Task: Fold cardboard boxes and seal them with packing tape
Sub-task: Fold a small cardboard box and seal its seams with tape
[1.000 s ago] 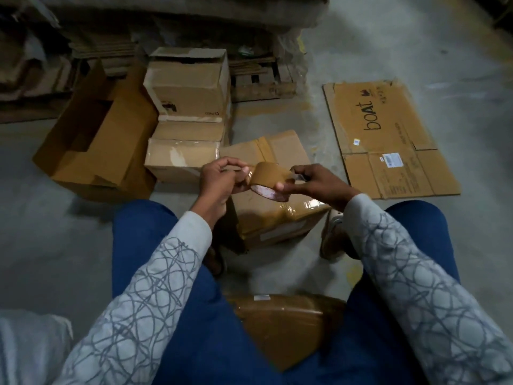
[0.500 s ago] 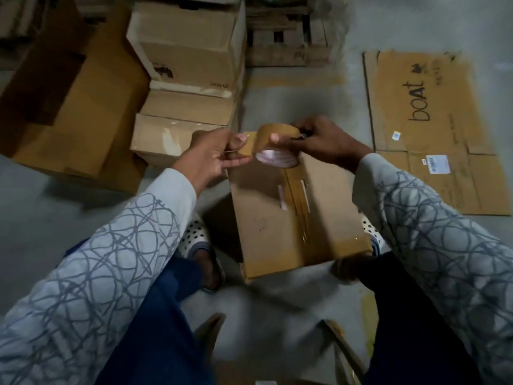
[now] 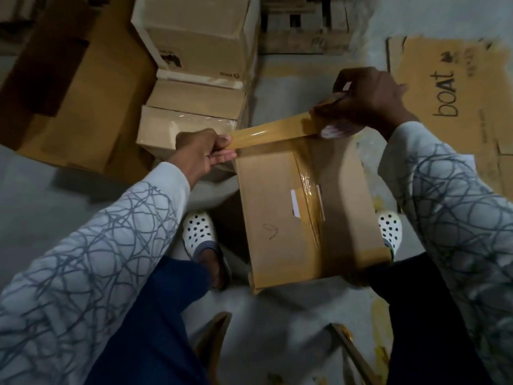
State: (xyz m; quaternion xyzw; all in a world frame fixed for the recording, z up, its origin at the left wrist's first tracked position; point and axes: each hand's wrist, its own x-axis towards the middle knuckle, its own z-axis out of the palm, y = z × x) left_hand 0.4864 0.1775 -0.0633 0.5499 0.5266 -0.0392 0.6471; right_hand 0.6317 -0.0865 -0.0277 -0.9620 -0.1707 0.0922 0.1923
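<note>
A closed cardboard box (image 3: 272,218) lies on the floor between my feet, with brown tape running down its centre seam. My right hand (image 3: 369,98) grips the roll of brown packing tape (image 3: 333,126) above the box's far right corner. My left hand (image 3: 202,154) pinches the free end of the tape strip (image 3: 272,133) at the box's far left corner. The strip stretches taut between both hands, just above the far edge of the box.
Taped cardboard boxes (image 3: 194,45) are stacked behind the box at the left. A large open carton (image 3: 83,87) lies further left. A flattened "boAt" cardboard sheet (image 3: 449,101) lies on the floor at the right. A wooden pallet (image 3: 305,29) stands at the back.
My hands have drawn apart, pulling a long strip off the roll. The right hand moved right with the roll and the left moved down-left. The view has tipped down over the box.
</note>
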